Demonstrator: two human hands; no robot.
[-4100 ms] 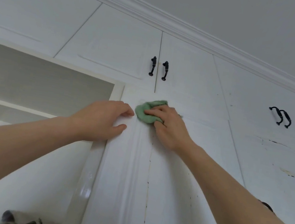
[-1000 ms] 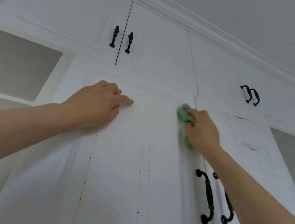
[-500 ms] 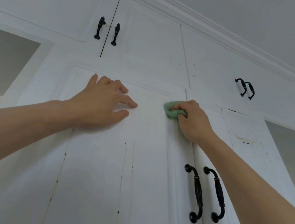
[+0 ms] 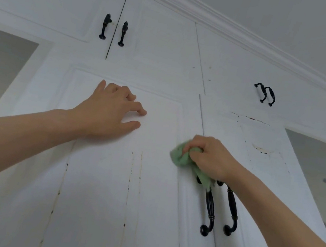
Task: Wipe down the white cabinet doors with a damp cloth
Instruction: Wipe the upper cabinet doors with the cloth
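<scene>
- Looking up from the head camera, the tall white cabinet door (image 4: 108,178) fills the middle of the view; its paint is chipped in thin vertical lines of dark spots.
- The left hand (image 4: 109,113) rests on the upper panel of this door, fingers relaxed and a little bent, grasping nothing.
- The right hand (image 4: 209,158) grasps a green cloth (image 4: 182,157), fingers curled around it, and presses it on the right frame of the same door, just above the black door handles (image 4: 209,209).
- The cloth is crumpled, pale green, and one end hangs down over the top of the left handle.
- The neighbouring door (image 4: 265,179) at the right shows worn patches of paint near its top.
- Above are smaller upper doors (image 4: 159,39) with black handles, and a white crown moulding (image 4: 234,28) under the ceiling.
</scene>
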